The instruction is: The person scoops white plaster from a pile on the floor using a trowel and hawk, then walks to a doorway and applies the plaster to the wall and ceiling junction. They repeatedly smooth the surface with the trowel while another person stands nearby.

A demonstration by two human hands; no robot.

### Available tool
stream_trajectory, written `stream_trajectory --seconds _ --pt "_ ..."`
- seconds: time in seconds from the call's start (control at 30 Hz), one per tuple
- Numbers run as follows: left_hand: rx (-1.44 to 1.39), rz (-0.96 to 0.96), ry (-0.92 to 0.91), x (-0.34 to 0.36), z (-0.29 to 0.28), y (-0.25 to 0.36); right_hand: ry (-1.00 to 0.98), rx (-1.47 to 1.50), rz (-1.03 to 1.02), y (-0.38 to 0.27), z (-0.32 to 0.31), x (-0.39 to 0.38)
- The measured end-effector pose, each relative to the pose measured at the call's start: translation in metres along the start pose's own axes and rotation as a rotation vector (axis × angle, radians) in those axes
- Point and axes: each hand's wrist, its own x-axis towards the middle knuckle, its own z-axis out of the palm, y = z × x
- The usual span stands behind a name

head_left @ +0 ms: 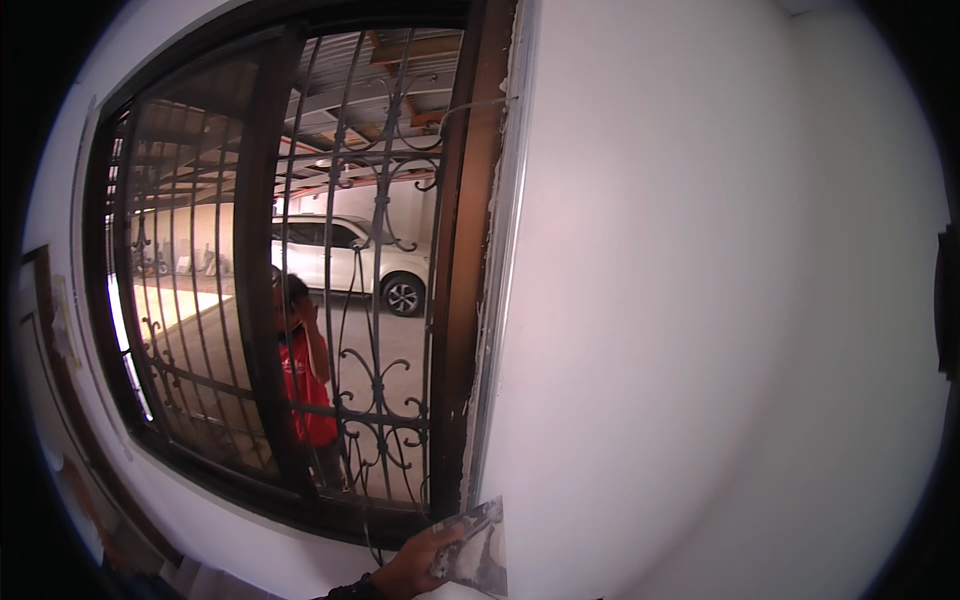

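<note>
At the lower edge, my left hand [412, 566] comes in from the left with a dark sleeve at the wrist. Its fingers are closed around a broad flat metal putty blade [483, 556], smeared with whitish filler. The blade is held close to the bottom right corner of the dark window frame [455, 300], near the white wall [640, 300]. Rough whitish filler and a pale strip [508, 230] run along the frame's right side. My right hand is not in the picture.
Behind the window's wrought-iron grille [380, 200], a person in a red shirt [312, 370] stands with a hand raised to the head. A white car [345, 255] is parked beyond. A thin dark cable [368, 515] hangs over the sill. Blurred objects lie at the lower left.
</note>
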Motion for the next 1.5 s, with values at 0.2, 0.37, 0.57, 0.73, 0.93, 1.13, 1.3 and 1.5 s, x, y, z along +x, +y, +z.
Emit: stream_trajectory --seconds 0.2,0.37,0.57,0.73,0.93,1.13,1.3,1.5 --pt "-0.174 -0.074 -0.081 0.005 -0.027 -0.008 -0.086 0.001 0.036 -0.009 0.024 0.0" --pt "-0.282 -0.152 -0.08 0.015 -0.03 -0.023 -0.122 0.012 0.053 -0.009 0.03 0.004" --pt "-0.236 -0.127 -0.089 0.018 -0.02 -0.025 -0.142 0.029 0.064 -0.007 0.033 0.0" --pt "-0.221 -0.193 -0.157 0.02 -0.021 -0.019 -0.131 0.058 0.043 -0.006 0.037 -0.011" --pt "0.004 -0.186 -0.376 0.022 -0.022 0.011 -0.085 0.128 -0.019 -0.002 0.054 -0.038" --pt "0.379 0.505 -0.68 0.002 -0.051 0.044 -0.02 0.214 -0.094 0.006 0.077 -0.071" --pt "-0.187 -0.205 -0.444 0.01 -0.077 0.075 0.038 0.283 -0.141 0.017 0.096 -0.103" --pt "-0.335 -0.437 -0.329 0.003 -0.115 0.106 0.087 0.36 -0.174 0.034 0.114 -0.137"
